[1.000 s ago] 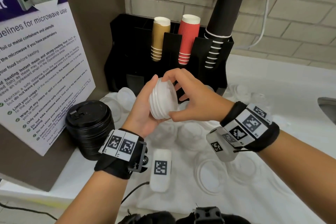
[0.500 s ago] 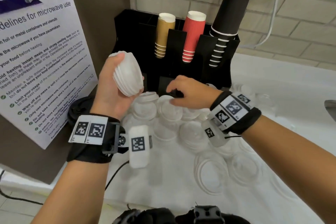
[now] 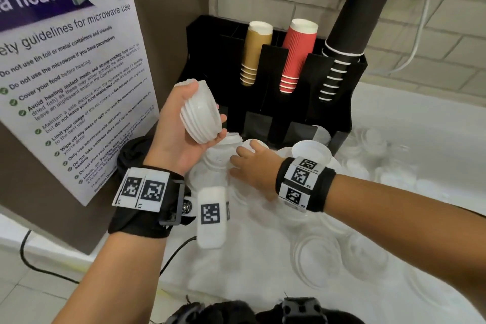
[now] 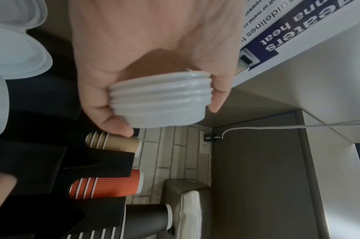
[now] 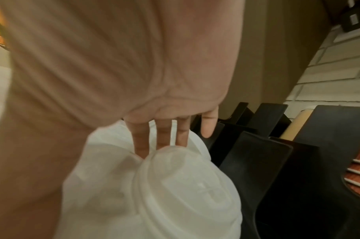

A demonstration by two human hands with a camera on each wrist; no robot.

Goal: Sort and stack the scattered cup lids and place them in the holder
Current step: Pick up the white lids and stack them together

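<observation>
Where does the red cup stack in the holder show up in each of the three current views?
Head: red cup stack upper centre, upright in the black holder, between the tan and black stacks.
Left wrist: lower left, lying sideways in the picture, below the tan stack.
Right wrist: only a sliver at the right edge.
Shared landmark: the black holder.
</observation>
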